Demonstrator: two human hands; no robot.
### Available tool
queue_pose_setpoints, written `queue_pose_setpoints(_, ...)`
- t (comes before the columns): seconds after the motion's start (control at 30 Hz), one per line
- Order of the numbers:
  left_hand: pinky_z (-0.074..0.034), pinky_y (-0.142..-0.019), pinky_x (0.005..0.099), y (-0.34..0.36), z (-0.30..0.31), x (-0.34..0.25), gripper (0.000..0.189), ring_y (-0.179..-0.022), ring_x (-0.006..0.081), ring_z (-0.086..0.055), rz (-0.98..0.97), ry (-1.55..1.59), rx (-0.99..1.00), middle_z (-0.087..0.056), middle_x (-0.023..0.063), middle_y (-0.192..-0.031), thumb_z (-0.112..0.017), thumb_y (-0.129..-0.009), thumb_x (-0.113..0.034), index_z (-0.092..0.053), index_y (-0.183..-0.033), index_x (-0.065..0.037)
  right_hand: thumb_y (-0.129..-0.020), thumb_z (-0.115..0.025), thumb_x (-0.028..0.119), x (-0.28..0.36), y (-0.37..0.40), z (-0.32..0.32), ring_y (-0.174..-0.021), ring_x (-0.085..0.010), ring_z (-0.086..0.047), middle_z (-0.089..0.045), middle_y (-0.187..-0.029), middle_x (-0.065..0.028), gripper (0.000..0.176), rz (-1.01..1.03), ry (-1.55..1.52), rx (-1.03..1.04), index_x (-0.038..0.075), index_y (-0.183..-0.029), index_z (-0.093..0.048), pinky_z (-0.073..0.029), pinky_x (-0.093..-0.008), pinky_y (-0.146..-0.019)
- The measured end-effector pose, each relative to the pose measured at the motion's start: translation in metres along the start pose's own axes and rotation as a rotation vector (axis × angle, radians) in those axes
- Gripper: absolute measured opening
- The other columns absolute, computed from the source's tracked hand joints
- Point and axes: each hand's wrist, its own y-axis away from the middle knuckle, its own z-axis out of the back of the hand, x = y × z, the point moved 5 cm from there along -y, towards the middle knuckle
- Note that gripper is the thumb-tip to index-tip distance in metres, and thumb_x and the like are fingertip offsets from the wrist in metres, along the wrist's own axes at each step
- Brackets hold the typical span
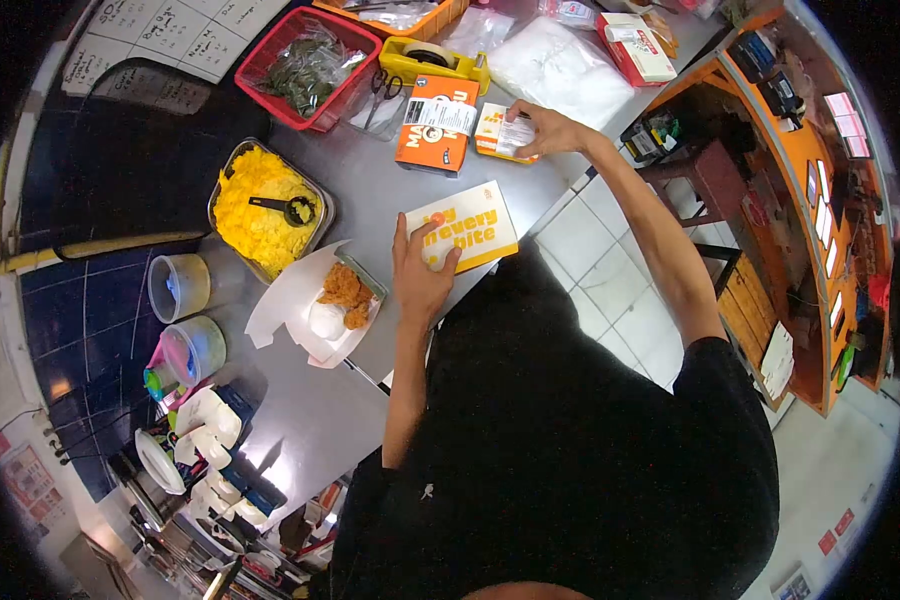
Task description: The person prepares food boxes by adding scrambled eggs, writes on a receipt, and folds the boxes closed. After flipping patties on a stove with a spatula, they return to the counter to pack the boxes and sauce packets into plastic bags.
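Note:
My left hand (425,275) is on the left side of a white and yellow meal box (480,222) printed "joy in every bite", its thumb on the lid and fingers along the left edge. Farther back, my right hand (552,132) grips a smaller white and yellow box (497,133) by its right side. That box stands beside an orange box (437,125) with a white printed label. Left of my left hand, an open paper box (295,315) holds fried chicken (347,292) and a white rounded portion, perhaps rice.
A metal tray of yellow food (260,225) with a black scoop (295,210) sits at left, near plastic tubs (178,287). Behind are a red basket (315,120), scissors (382,95), a yellow tape dispenser (460,68) and white plastic bags (560,70).

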Motion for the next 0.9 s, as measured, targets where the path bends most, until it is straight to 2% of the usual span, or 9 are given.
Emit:
queue_pose_setpoints(0.27, -0.036, -0.109, 0.0458, 0.000, -0.001, 0.002, 0.052, -0.135, 0.0407, -0.036, -0.025, 0.008, -0.015, -0.028, 0.0214, -0.153, -0.077, -0.077, -0.024, -0.057, -0.124, -0.016, -0.068, -0.080, 0.021, -0.002, 0.001, -0.003, -0.090, -0.0226, -0.056, -0.058, -0.103, -0.0110, 0.065, -0.046, -0.035, 0.026, 0.017, -0.122, -0.044, -0.048, -0.0338, -0.080)
queue_pose_setpoints(0.33, -0.035, -0.110, 0.0458, -0.001, 0.000, 0.000, 0.050, -0.136, 0.0409, -0.035, -0.016, 0.022, 0.005, -0.027, 0.0216, -0.153, -0.077, -0.077, -0.024, -0.058, -0.122, -0.015, -0.063, -0.083, 0.033, 0.003, 0.002, -0.011, -0.129, -0.0393, -0.043, -0.046, -0.136, -0.0237, 0.081, 0.144, 0.268, -0.004, 0.014, -0.131, -0.044, -0.038, -0.0448, -0.107)
queue_pose_setpoints(0.37, -0.034, -0.111, 0.0459, -0.001, 0.004, 0.001, 0.048, -0.138, 0.0411, -0.034, -0.011, 0.037, 0.024, -0.027, 0.0219, -0.154, -0.077, -0.077, -0.024, -0.059, -0.120, -0.015, -0.063, -0.083, 0.033, 0.006, 0.007, -0.021, -0.129, -0.0393, -0.043, -0.046, -0.136, -0.0237, 0.081, 0.167, 0.270, 0.010, 0.014, -0.131, -0.044, -0.038, -0.0448, -0.107)
queue_pose_setpoints(0.43, -0.032, -0.112, 0.0461, 0.000, 0.012, 0.009, 0.047, -0.139, 0.0417, -0.031, -0.047, -0.047, 0.068, -0.026, 0.0223, -0.154, -0.078, -0.075, -0.024, -0.060, -0.117, -0.014, -0.063, -0.085, 0.035, 0.018, 0.033, -0.036, -0.141, -0.0472, -0.021, -0.026, -0.151, -0.0245, 0.088, -0.034, 0.577, -0.077, 0.015, -0.138, -0.044, -0.025, -0.0567, -0.114)
queue_pose_setpoints(0.5, -0.031, -0.113, 0.0464, -0.004, 0.023, 0.013, 0.046, -0.141, 0.0423, -0.028, -0.076, -0.123, 0.109, -0.026, 0.0227, -0.154, -0.079, -0.074, -0.023, -0.060, -0.115, -0.014, -0.063, -0.086, 0.037, 0.044, 0.054, -0.047, -0.143, -0.0511, -0.009, -0.013, -0.157, -0.0227, 0.090, 0.057, 0.524, -0.161, 0.016, -0.140, -0.044, -0.014, -0.0639, -0.115)
queue_pose_setpoints(0.57, -0.028, -0.113, 0.0530, -0.013, 0.026, 0.004, 0.047, -0.142, 0.0479, -0.020, -0.189, -0.177, 0.345, -0.023, 0.0233, -0.155, -0.083, -0.069, -0.027, -0.059, -0.105, -0.010, -0.059, -0.088, 0.037, 0.086, 0.077, -0.072, -0.145, -0.0449, -0.013, -0.020, -0.155, -0.0232, 0.095, 0.250, 0.239, -0.084, 0.011, -0.139, -0.044, -0.013, -0.0585, -0.117)
queue_pose_setpoints(0.67, -0.028, -0.111, 0.0586, -0.027, 0.015, -0.008, 0.055, -0.143, 0.0480, -0.015, -0.217, -0.440, 0.556, -0.018, 0.0219, -0.157, -0.086, -0.064, -0.029, -0.055, -0.105, -0.010, -0.057, -0.088, 0.040, 0.142, 0.082, -0.121, -0.144, -0.0428, -0.017, -0.025, -0.153, -0.0228, 0.103, 0.376, 0.551, 0.205, 0.007, -0.142, -0.039, -0.015, -0.0587, -0.116)
queue_pose_setpoints(0.87, -0.032, -0.108, 0.0594, -0.027, -0.004, 0.004, 0.070, -0.138, 0.0472, -0.025, -0.327, -0.561, 0.492, -0.023, 0.0203, -0.153, -0.088, -0.058, -0.030, -0.051, -0.114, -0.009, -0.071, -0.073, 0.044, 0.116, 0.057, -0.150, -0.139, -0.0401, -0.029, -0.034, -0.147, -0.0204, 0.078, 0.492, 0.660, -0.039, 0.010, -0.135, -0.045, -0.017, -0.0611, -0.114)
queue_pose_setpoints(0.9, -0.038, -0.105, 0.0570, -0.025, -0.006, 0.002, 0.084, -0.132, 0.0455, -0.032, -0.391, -0.635, 0.423, -0.029, 0.0211, -0.149, -0.088, -0.056, -0.032, -0.049, -0.127, -0.010, -0.071, -0.073, 0.045, 0.116, 0.056, -0.147, -0.139, -0.0400, -0.028, -0.034, -0.147, -0.0204, 0.075, 0.507, 0.660, -0.051, 0.010, -0.132, -0.046, -0.018, -0.0609, -0.113)
